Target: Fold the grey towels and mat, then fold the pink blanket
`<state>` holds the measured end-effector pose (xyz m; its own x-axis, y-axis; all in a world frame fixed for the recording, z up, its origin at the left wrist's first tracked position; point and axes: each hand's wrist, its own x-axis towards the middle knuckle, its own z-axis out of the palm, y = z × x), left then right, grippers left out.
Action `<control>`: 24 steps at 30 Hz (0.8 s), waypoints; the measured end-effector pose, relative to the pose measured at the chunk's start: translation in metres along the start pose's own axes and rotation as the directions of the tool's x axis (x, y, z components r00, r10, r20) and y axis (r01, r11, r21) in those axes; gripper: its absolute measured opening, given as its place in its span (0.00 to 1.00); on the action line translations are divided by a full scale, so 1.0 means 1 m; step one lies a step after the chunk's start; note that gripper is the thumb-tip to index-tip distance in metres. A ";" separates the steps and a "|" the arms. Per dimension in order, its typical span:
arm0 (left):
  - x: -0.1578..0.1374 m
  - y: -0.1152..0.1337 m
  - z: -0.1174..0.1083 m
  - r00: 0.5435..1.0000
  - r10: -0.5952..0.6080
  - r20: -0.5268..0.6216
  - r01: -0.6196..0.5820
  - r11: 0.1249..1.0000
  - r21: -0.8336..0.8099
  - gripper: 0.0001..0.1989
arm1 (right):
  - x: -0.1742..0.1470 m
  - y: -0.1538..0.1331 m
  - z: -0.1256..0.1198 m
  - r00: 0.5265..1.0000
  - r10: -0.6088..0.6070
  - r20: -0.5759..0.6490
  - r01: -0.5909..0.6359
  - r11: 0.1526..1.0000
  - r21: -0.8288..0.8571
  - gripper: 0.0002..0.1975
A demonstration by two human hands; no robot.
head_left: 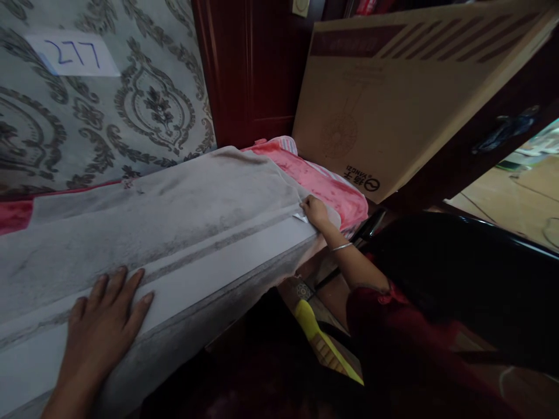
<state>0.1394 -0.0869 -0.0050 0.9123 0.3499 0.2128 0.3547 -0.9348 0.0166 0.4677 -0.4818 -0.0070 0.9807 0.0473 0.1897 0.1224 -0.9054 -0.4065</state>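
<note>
A long grey cloth (187, 192) with dark smudges covers the bench-like surface before me. Along its near side runs a long, smooth white strip (244, 250), with a darker grey band beside it. My left hand (107, 314) lies flat on the strip and cloth, fingers spread. At the far right end, my right hand (317, 212) is closed in a pinch on the cloth's surface. Creases in the cloth run up to its fingertips, and a small white flap (300, 217) shows beside them. What exactly sits between those fingers is hidden.
Pink fabric (323, 189) lies under the cloth's right end. A large cardboard box (384, 99) leans behind it by a dark red door (253, 64). Right of me is a black chair (458, 273); a yellow object (325, 343) is below. Patterned wallpaper bears a paper marked 277 (76, 55).
</note>
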 end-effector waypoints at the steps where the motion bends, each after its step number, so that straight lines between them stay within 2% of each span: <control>1: 0.000 0.000 0.000 1.000 0.002 -0.005 -0.002 1.000 0.002 0.35 | -0.001 0.000 0.000 1.000 0.000 0.000 0.000 1.000 -0.010 0.10; 8: 0.000 0.005 -0.007 1.000 -0.006 0.019 0.005 0.999 0.035 0.37 | -0.007 -0.006 -0.008 1.000 -0.022 -0.014 0.021 0.999 -0.038 0.13; 11: 0.001 0.001 -0.004 1.000 -0.010 0.011 0.010 0.999 0.039 0.35 | -0.021 -0.015 -0.013 0.988 -0.122 -0.090 0.120 0.992 -0.036 0.17; 13: 0.003 0.000 -0.003 1.000 0.004 0.011 -0.004 0.999 0.033 0.34 | -0.036 -0.027 -0.012 0.948 -0.299 -0.110 0.299 0.954 -0.021 0.16; 16: 0.012 0.014 -0.007 0.991 0.126 0.037 -0.125 0.992 -0.027 0.31 | -0.061 -0.045 -0.004 0.817 -0.575 -0.034 0.576 0.817 0.039 0.13; 18: 0.024 0.036 -0.013 0.946 0.320 0.054 -0.311 0.941 -0.131 0.29 | -0.075 -0.054 0.005 0.753 -0.658 0.005 0.656 0.752 0.065 0.13; 19: 0.033 0.050 -0.017 0.903 0.425 0.054 -0.409 0.893 -0.188 0.28 | -0.080 -0.057 0.011 0.743 -0.669 0.009 0.667 0.742 0.068 0.13; 21: 0.056 0.080 -0.023 0.806 0.590 0.045 -0.560 0.785 -0.265 0.26 | -0.087 -0.058 0.021 0.753 -0.658 0.005 0.656 0.751 0.074 0.13; 22: 0.071 0.095 -0.025 0.770 0.636 0.041 -0.603 0.748 -0.279 0.25 | -0.089 -0.058 0.025 0.763 -0.647 0.003 0.645 0.760 0.079 0.13; 24: 0.107 0.121 -0.026 0.727 0.686 0.042 -0.651 0.706 -0.279 0.23 | -0.089 -0.055 0.031 0.780 -0.626 -0.007 0.623 0.776 0.092 0.12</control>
<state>0.2748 -0.1640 0.0450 0.9147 -0.3842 0.1253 -0.4000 -0.9049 0.1454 0.3780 -0.4229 -0.0296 0.6874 0.6004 0.4087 0.7205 -0.6345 -0.2798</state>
